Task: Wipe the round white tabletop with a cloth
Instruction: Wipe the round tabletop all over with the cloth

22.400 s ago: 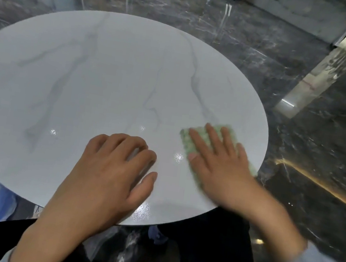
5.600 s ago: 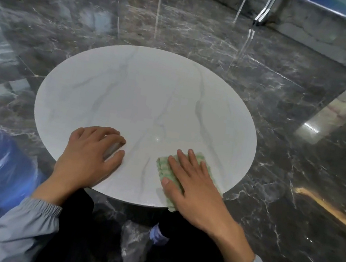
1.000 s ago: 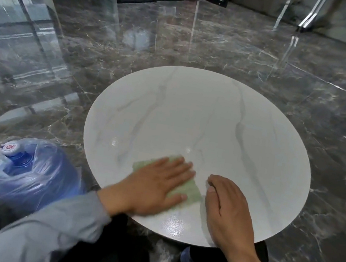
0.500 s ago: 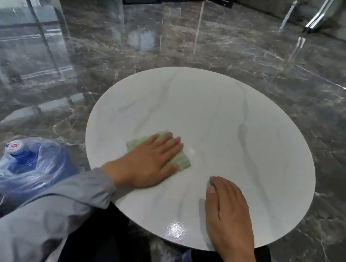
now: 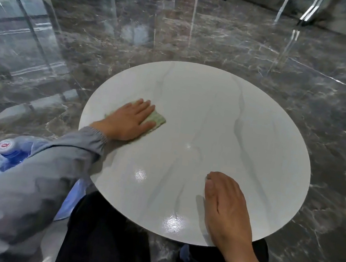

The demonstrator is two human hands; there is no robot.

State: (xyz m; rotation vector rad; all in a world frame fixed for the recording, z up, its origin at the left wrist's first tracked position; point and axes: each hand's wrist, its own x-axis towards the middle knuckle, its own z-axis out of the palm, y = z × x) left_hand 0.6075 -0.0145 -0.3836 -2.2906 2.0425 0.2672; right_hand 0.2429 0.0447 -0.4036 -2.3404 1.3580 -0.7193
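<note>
The left hand lies flat with its fingers straight, pressing the small pale-green folded cloth onto the round white grey-veined tabletop, close to the left rim. The cloth's free corner sticks out to the right of the fingers, and its long axis seems to run left to right. The right hand is flat, holds nothing and rests near the right front edge, well apart. Bare surface lies to the right and on the far side, so the next stroke probably goes there.
</note>
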